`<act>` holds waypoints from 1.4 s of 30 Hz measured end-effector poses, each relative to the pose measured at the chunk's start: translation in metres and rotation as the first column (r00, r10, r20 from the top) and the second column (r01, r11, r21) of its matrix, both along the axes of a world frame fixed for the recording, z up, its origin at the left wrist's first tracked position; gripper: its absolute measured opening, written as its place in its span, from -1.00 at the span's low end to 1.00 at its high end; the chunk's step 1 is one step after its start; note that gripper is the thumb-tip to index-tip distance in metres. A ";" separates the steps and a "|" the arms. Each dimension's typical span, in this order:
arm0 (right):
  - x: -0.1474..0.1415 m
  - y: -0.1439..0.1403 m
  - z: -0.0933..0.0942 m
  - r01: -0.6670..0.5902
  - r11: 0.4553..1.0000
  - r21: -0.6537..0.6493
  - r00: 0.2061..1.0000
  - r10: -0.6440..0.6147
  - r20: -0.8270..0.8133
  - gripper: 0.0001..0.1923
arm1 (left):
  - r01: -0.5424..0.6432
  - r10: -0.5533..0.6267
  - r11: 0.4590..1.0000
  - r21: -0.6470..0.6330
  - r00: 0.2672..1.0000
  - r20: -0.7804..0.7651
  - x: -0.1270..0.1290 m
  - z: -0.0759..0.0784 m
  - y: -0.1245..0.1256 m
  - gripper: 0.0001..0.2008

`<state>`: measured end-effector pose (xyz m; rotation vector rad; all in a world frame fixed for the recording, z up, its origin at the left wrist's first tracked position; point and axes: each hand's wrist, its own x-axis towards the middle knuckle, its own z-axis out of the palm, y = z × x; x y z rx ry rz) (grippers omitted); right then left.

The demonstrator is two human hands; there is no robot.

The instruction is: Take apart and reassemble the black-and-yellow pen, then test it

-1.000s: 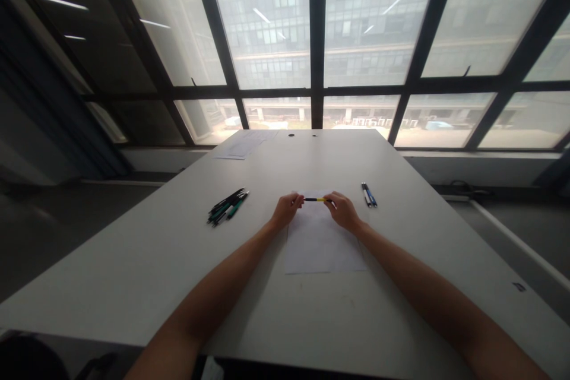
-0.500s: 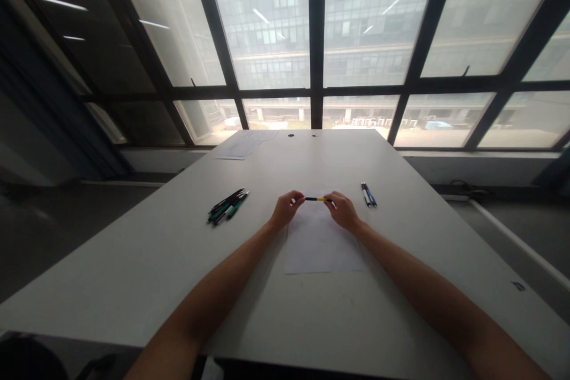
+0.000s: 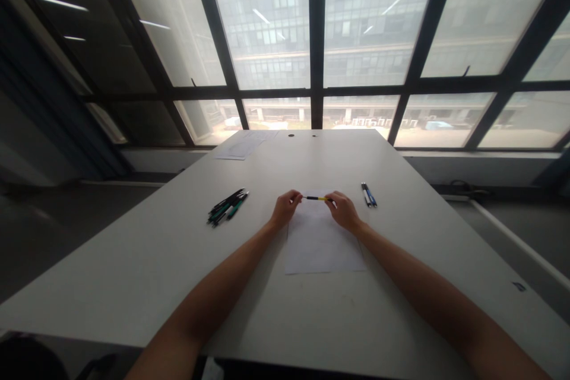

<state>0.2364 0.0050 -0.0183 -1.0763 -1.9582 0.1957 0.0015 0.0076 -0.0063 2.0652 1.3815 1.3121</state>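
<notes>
Two bare hands meet over a white desk [image 3: 133,261] before tall windows [image 3: 274,21], a yellow-and-black pen [image 3: 317,198] stretched roughly level between them above a sheet of white paper [image 3: 324,246]. The left hand [image 3: 286,206] pinches the slim end beyond the black section, while the right hand [image 3: 344,209] grips the opposite end, past the yellow band. Handling of this pen appears to be midway: both ends are in the fingers and it is not yet set down. Whether any part of it is loose cannot be told at this size. On the left, a loose pile of black and green pens [image 3: 226,208] lies apart from either hand; on the right, a pair of pens [image 3: 369,195], one partly white and one blue, rests side by side. Nothing shows which group, if either, is finished, so the amount left is uncertain. Half a second earlier, the black section reaches the left fingertips; now a thin length shows between them, and the pen sits slightly farther right. The paper, pile and pair lie unchanged
</notes>
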 end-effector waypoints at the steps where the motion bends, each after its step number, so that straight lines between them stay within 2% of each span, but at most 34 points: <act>1: 0.000 0.001 -0.001 0.012 1.000 0.000 1.000 -0.012 -0.007 -0.86 | -0.007 0.007 1.000 0.009 1.000 0.017 0.000 0.000 0.000 -0.73; 12: 0.003 0.006 -0.004 0.176 0.984 -0.039 0.984 -0.175 0.030 -0.84 | -0.116 0.107 0.990 0.077 0.988 0.108 -0.003 -0.004 0.003 -0.88; 19: 0.003 0.006 -0.005 0.276 0.959 -0.060 0.960 -0.272 0.073 -0.84 | -0.105 0.096 0.993 0.056 0.984 0.152 -0.001 -0.001 0.001 -0.90; 25: 0.003 0.006 -0.004 0.274 0.959 -0.076 0.961 -0.270 0.063 -0.83 | 0.087 -0.082 0.996 0.004 0.933 0.350 0.000 0.001 -0.001 -0.85; 32: 0.002 0.004 -0.003 0.234 0.970 -0.068 0.971 -0.230 0.059 -0.83 | 0.136 -0.122 0.991 -0.008 0.916 0.383 -0.001 0.000 0.000 -0.79; 36: 0.002 0.005 -0.004 0.222 0.973 -0.061 0.974 -0.219 0.057 -0.84 | 0.132 -0.104 0.990 -0.055 0.926 0.362 -0.002 0.001 -0.001 -0.70; 42: 0.003 0.006 -0.005 0.213 0.975 -0.065 0.976 -0.210 0.059 -0.84 | 0.087 -0.068 0.993 -0.077 0.972 0.225 -0.003 0.003 -0.003 -0.74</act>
